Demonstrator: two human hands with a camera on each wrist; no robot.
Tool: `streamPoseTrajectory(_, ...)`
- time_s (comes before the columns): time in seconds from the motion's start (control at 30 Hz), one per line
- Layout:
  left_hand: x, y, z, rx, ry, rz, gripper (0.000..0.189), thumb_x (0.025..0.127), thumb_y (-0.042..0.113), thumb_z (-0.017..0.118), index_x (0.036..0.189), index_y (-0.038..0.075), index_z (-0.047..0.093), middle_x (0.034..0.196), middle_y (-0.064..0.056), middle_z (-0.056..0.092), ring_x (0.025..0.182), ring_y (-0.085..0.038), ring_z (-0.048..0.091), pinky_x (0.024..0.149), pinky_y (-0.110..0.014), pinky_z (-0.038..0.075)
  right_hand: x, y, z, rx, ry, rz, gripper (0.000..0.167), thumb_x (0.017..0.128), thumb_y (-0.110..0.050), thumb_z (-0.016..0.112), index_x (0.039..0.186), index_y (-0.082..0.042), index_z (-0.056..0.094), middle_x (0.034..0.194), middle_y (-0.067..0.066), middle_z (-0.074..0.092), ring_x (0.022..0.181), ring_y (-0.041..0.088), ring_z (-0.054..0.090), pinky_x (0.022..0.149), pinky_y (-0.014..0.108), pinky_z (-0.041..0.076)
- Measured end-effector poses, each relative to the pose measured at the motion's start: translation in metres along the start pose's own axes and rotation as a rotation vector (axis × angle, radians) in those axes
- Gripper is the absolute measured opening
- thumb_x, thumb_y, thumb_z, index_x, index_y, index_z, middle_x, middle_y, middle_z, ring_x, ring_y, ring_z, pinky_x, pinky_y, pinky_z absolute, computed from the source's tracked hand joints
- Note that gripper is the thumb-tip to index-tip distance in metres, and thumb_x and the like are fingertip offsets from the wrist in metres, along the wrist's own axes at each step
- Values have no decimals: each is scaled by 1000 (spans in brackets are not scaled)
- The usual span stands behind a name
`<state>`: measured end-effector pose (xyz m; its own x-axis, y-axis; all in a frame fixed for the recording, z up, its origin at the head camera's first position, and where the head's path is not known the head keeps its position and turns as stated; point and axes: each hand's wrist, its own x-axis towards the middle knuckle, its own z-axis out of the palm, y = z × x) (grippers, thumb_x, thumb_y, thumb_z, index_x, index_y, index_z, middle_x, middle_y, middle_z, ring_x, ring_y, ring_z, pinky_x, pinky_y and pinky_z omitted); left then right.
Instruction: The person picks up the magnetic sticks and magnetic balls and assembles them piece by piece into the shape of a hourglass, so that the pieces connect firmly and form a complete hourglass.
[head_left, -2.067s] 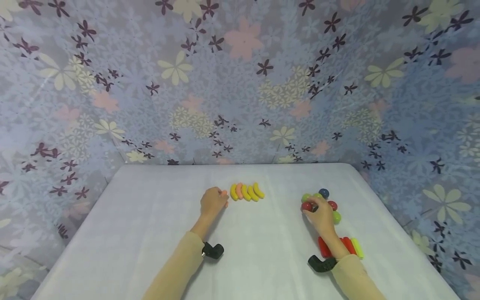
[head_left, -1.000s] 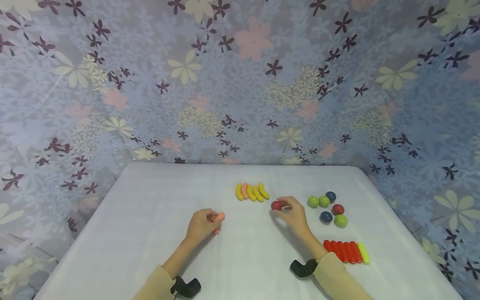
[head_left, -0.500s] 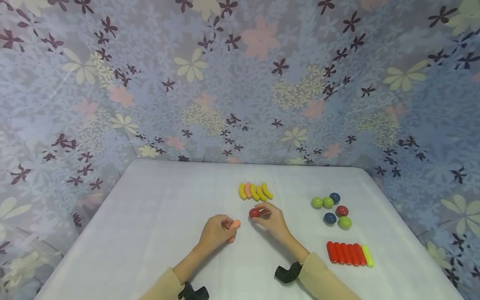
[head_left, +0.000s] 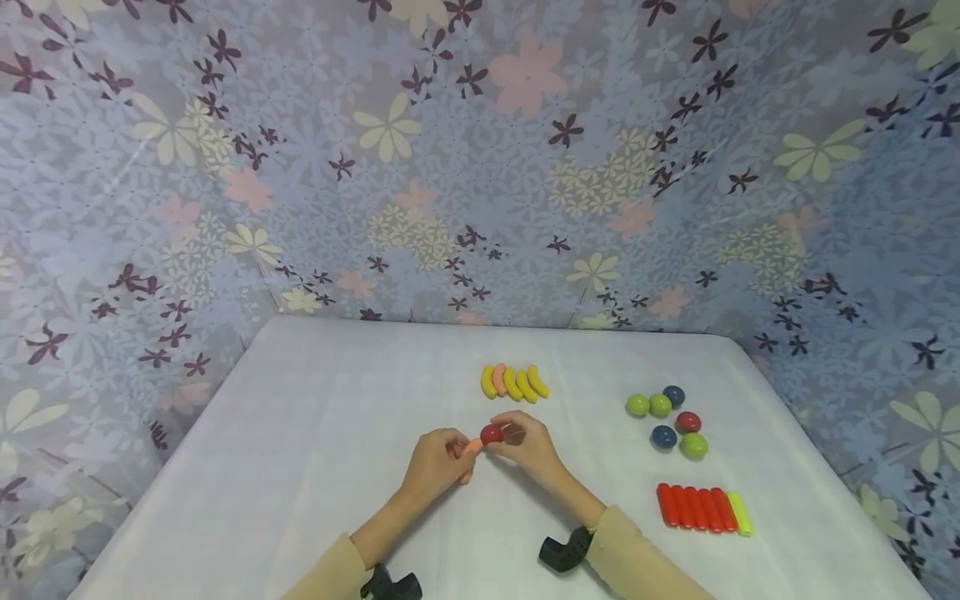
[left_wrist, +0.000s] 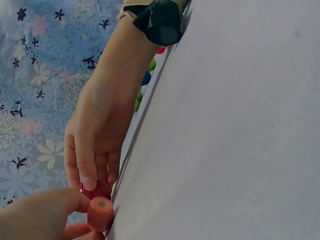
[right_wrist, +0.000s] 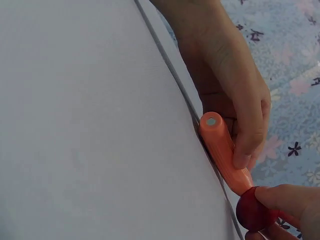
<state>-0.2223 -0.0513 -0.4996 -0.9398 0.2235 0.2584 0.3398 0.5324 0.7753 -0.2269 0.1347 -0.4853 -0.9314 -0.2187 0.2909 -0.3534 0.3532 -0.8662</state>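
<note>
Near the middle of the white table, my left hand (head_left: 435, 461) pinches an orange, ridged, finger-shaped piece (right_wrist: 222, 155) between thumb and fingers. It is slightly curved, with a pale round spot on its blunt end. My right hand (head_left: 531, 446) holds a shiny dark red ball (head_left: 491, 434) in its fingertips. The ball sits right at the narrow end of the orange piece in the right wrist view. From the left wrist, the orange piece shows end-on and overlaps part of the red ball (left_wrist: 98, 190).
Beyond the hands lies a row of small yellow bananas (head_left: 522, 384) with one orange curved piece (head_left: 499, 380) among them. To the right are green balls (head_left: 693, 446), blue balls (head_left: 663, 437) and another red ball (head_left: 688, 422). Nearer stand red sticks (head_left: 696, 508) beside a yellow-green stick (head_left: 739, 512).
My right hand has brought the red ball leftward from the ball cluster to the middle. My left hand has come nearer and then rightward with the orange piece, so the two things now meet.
</note>
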Motion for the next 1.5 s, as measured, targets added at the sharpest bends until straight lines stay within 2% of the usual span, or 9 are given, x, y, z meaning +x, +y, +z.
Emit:
streamPoseTrajectory(0.3, -2, -3, -1, 40, -27, -48, 29, 78, 18, 71, 104, 4, 69, 64, 4, 57, 51, -1, 44, 46, -17, 35, -1, -9, 1, 53, -149, -14, 36, 80, 3, 69, 113, 13, 58, 106, 29, 66, 94, 41, 65, 83, 46, 54)
streamPoseTrajectory(0.4, -2, -4, -1, 48, -28, -34, 29, 78, 18, 71, 104, 5, 69, 65, 4, 58, 52, -1, 45, 47, -17, 36, 1, -7, -3, 31, -86, -24, 33, 81, 3, 68, 112, 12, 59, 106, 28, 66, 94, 41, 65, 82, 38, 56)
streamPoseTrajectory(0.53, -2, -5, -1, 67, -25, -26, 35, 77, 18, 70, 109, 6, 68, 65, 6, 56, 51, -1, 43, 47, -17, 36, 12, 15, -11, -4, 111, -11, 25, 81, 3, 68, 105, 9, 64, 102, 24, 67, 91, 37, 65, 77, 25, 54)
streamPoseTrajectory(0.67, -3, -8, 0, 132, -31, -21, 41, 74, 23, 71, 113, 10, 67, 62, 9, 54, 52, 0, 42, 49, -17, 36, 27, 50, -22, -73, 331, -29, 18, 80, 3, 70, 98, 5, 67, 95, 18, 68, 87, 29, 64, 73, 20, 52)
streamPoseTrajectory(0.8, -5, -7, 1, 195, -32, -4, 41, 73, 28, 72, 112, 14, 67, 58, 11, 51, 52, 0, 41, 49, -17, 35, 37, 69, -34, -178, 471, -26, 18, 77, 3, 71, 95, 3, 68, 95, 15, 68, 89, 28, 63, 76, 28, 53)
streamPoseTrajectory(1.0, -8, -9, 6, 205, 4, 48, 37, 72, 29, 72, 105, 14, 69, 53, 14, 45, 47, 2, 36, 43, -17, 30, 46, 79, -43, -181, 431, 79, 26, 76, 4, 70, 101, 4, 66, 102, 19, 65, 96, 33, 63, 84, 45, 52)
streamPoseTrajectory(1.1, -9, -10, 8, 217, 26, 82, 33, 72, 30, 72, 101, 14, 70, 52, 15, 44, 47, 3, 35, 42, -17, 29, 49, 82, -45, -206, 401, 116, 29, 75, 3, 71, 103, 3, 66, 104, 20, 65, 96, 33, 63, 84, 44, 51)
streamPoseTrajectory(1.27, -7, -9, 6, 232, 7, 55, 32, 75, 38, 73, 101, 19, 70, 53, 15, 45, 49, 3, 36, 45, -17, 30, 54, 83, -45, -220, 391, 136, 29, 76, 1, 70, 105, 3, 65, 104, 20, 67, 95, 32, 63, 84, 42, 51)
streamPoseTrajectory(1.5, -5, -11, 5, 241, 24, 55, 34, 76, 43, 74, 98, 18, 71, 58, 12, 50, 54, 2, 39, 49, -16, 32, 53, 81, -48, -122, 470, 230, 29, 85, -7, 66, 113, 1, 62, 110, 21, 66, 101, 30, 62, 89, 33, 51)
